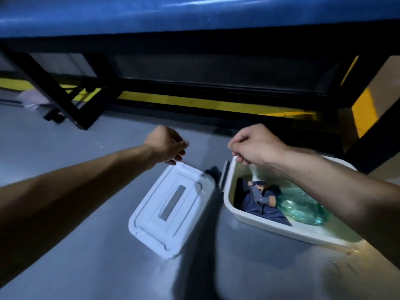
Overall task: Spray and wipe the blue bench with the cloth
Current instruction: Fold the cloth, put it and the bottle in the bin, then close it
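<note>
The blue bench (194, 16) runs across the top of the view on a black frame. On the grey floor below stands an open white box (279, 229) holding a dark blue cloth (262, 204) and a green see-through spray bottle (303, 211) lying on its side. The box's white lid (171, 211) lies on the floor to its left. My left hand (166, 146) pinches the lid's far edge with curled fingers. My right hand (255, 144) hovers over the box's far left corner, fingers curled, with nothing visible in them.
Black bench legs (54, 87) slant down to the floor at the left, and another black leg (368, 135) stands just behind the box at the right. A yellow stripe (194, 102) runs along the floor under the bench.
</note>
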`<act>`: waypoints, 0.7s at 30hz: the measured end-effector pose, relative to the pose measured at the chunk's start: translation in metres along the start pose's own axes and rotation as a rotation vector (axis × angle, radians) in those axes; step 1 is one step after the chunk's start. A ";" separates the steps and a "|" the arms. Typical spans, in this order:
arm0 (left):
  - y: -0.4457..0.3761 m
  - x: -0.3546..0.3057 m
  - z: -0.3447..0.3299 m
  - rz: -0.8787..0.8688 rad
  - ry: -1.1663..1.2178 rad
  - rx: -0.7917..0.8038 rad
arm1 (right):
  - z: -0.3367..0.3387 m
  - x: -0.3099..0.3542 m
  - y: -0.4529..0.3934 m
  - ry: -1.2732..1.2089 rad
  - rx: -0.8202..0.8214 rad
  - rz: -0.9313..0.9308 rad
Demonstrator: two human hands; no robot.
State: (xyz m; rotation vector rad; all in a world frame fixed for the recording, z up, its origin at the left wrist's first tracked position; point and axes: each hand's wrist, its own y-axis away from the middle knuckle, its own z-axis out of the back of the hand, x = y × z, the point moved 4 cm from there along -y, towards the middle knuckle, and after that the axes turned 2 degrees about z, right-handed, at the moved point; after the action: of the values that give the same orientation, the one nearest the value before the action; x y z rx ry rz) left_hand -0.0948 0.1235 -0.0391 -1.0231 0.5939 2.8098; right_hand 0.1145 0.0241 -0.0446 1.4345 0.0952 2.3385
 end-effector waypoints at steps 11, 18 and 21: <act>0.046 0.215 -0.016 0.717 0.214 0.084 | -0.170 -0.007 -0.085 0.675 0.367 0.063; 0.087 0.261 -0.054 0.881 0.179 0.356 | -0.208 -0.029 -0.104 0.889 0.338 0.002; 0.083 0.265 -0.053 0.877 0.191 0.412 | -0.209 -0.033 -0.112 0.901 0.314 -0.018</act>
State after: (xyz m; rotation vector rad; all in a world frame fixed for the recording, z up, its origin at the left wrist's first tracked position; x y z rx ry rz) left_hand -0.2854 0.0143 -0.2173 -1.1333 1.9578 2.9877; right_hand -0.0209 0.1452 -0.2000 0.3638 0.7316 2.8461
